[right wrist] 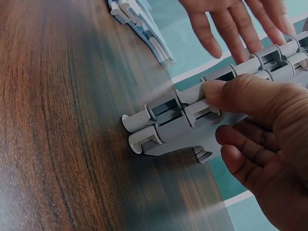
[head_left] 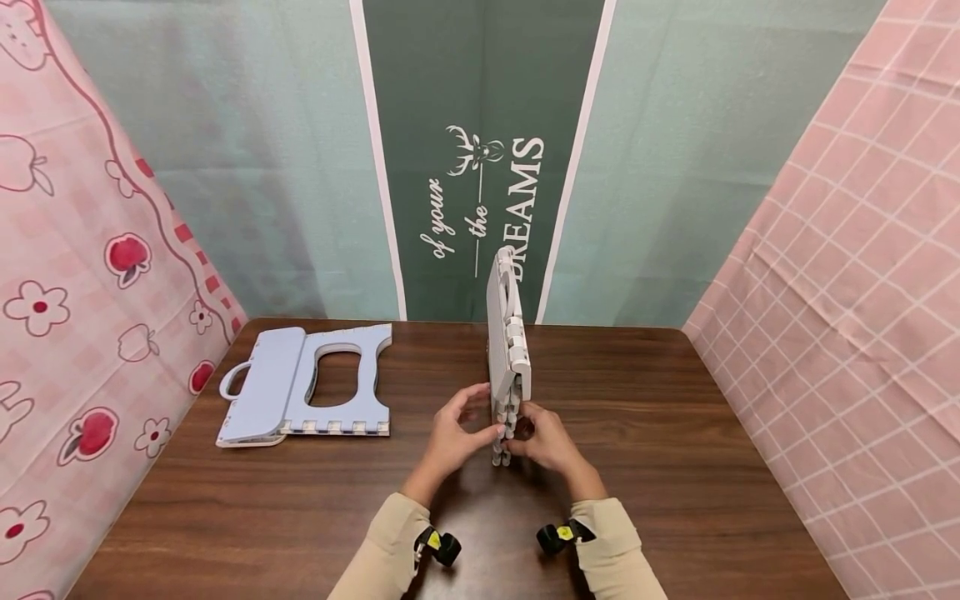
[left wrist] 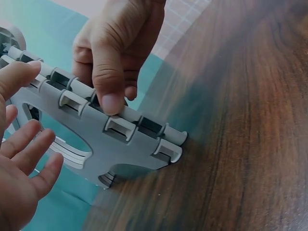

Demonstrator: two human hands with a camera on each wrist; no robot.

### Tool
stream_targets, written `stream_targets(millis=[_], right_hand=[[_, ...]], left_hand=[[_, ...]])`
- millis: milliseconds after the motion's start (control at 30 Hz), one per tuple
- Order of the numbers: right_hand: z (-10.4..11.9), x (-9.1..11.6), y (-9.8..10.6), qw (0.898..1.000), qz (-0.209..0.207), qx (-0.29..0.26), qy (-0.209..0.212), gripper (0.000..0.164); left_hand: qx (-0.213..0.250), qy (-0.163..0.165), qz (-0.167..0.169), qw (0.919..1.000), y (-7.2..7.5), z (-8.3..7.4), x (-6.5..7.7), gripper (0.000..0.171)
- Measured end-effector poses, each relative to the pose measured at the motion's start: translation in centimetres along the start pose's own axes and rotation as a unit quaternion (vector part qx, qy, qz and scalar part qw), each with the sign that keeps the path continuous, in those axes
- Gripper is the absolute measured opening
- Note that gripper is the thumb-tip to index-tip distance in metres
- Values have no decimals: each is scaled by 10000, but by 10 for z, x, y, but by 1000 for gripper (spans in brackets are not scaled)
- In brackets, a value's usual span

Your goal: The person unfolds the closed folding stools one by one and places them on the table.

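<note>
A grey-white plastic folding stool stands upright and edge-on at mid-table, its panels folded close together. White hinge knuckles run along its near edge, and its foot ends are close at the tabletop. My left hand is at the left side, thumb tip touching the hinge edge, the other fingers loosely extended beside the panel. On the opposite side my right hand grips the stool low down. Its thumb presses on the hinge row, with the other fingers curled by the panel.
A light blue folding stool lies flat at the table's left, its carry handle pointing left and its cut-out leg panel to the right. Cloth hangs behind the brown wooden table and at both sides.
</note>
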State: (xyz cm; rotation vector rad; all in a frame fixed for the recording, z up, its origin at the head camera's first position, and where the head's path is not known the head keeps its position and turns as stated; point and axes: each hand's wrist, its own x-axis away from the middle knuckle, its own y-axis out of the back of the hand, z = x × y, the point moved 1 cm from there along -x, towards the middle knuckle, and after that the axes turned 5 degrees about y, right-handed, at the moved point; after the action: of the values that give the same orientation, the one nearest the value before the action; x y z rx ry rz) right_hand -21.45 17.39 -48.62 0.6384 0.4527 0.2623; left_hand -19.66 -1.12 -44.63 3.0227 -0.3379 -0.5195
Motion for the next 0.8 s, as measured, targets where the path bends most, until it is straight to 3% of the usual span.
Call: stream_targets(millis=[400, 600, 800], right_hand=[[-2, 0, 0, 9999, 16, -109, -10, 34], [-1, -1, 0, 9999, 43, -80, 102, 32], [-1, 0, 0, 9999, 82, -75, -72, 31]], left_hand=[[172, 148, 47, 9997, -6, 6, -3, 46], [-117, 122, 32, 9999, -5, 5, -5, 42], [-231, 90, 38, 9997, -6, 4, -6, 41]])
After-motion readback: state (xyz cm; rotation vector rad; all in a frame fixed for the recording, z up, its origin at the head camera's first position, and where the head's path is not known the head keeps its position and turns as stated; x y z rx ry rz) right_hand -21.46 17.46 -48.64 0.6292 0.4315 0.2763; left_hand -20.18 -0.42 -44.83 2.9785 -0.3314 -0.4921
